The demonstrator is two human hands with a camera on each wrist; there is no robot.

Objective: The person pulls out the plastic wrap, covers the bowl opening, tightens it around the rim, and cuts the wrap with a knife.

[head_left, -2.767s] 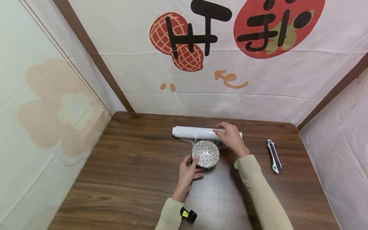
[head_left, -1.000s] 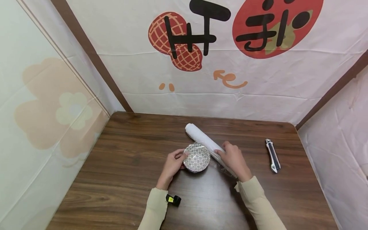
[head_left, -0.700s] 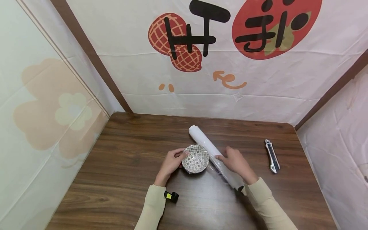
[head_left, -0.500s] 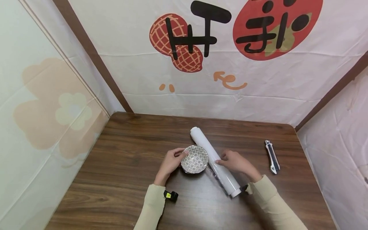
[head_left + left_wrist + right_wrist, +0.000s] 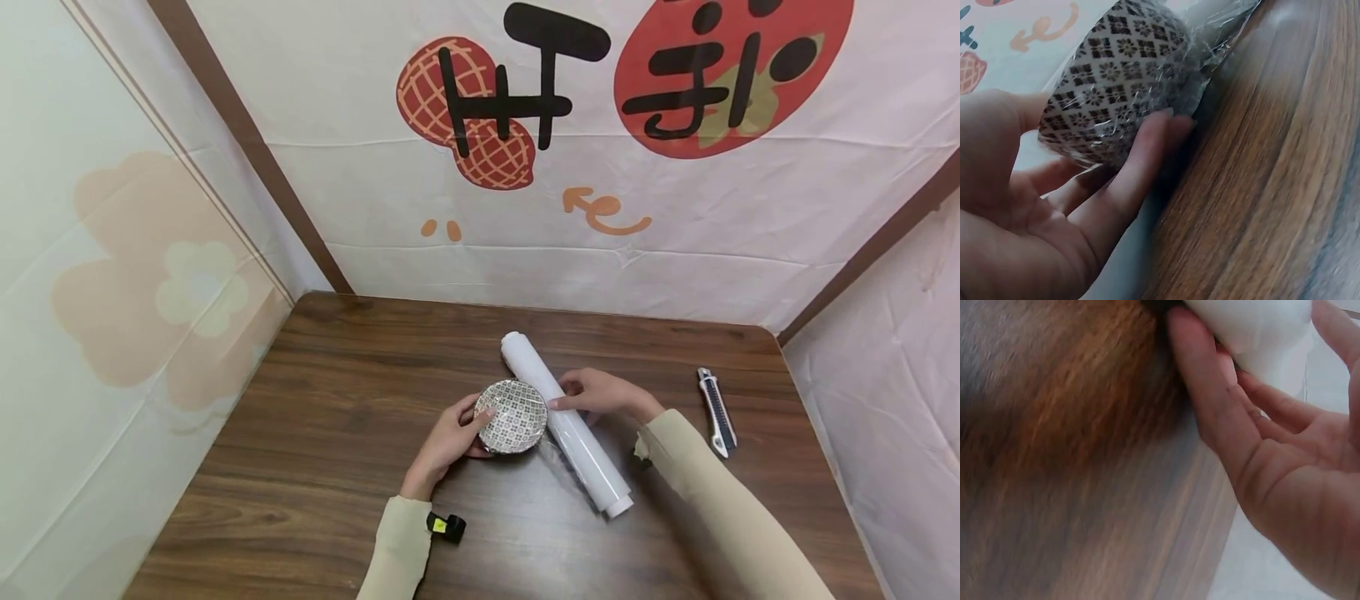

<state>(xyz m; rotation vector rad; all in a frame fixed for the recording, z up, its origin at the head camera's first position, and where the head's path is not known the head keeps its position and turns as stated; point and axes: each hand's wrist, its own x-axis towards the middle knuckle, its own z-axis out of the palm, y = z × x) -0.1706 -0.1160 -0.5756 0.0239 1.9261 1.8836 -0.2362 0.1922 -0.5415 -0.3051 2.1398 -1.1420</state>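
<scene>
A small patterned bowl [image 5: 517, 425] is held by my left hand [image 5: 444, 442], thumb over its rim and fingers underneath. Clear cling film covers it; in the left wrist view the wrinkled film [image 5: 1219, 37] clings to the bowl's outer wall [image 5: 1110, 75]. Right beside the bowl, a white roll of cling film [image 5: 588, 467] lies diagonally, its near end to the right. My right hand [image 5: 603, 393] grips the roll around its middle, thumb on top. The right wrist view shows fingers curled under the roll [image 5: 1254, 325]. A loose sheet of film [image 5: 557, 465] runs along the roll's left side.
A utility knife [image 5: 717, 414] lies on the right part of the brown wooden table [image 5: 337, 442]. Printed fabric walls [image 5: 480, 275] close off the back and both sides. A black strap device [image 5: 447, 527] sits at the left cuff.
The roll has turned from lying crosswise behind the bowl to a diagonal on its right. The bowl moved slightly left. Lately my right hand has slid up along the roll, away from me.
</scene>
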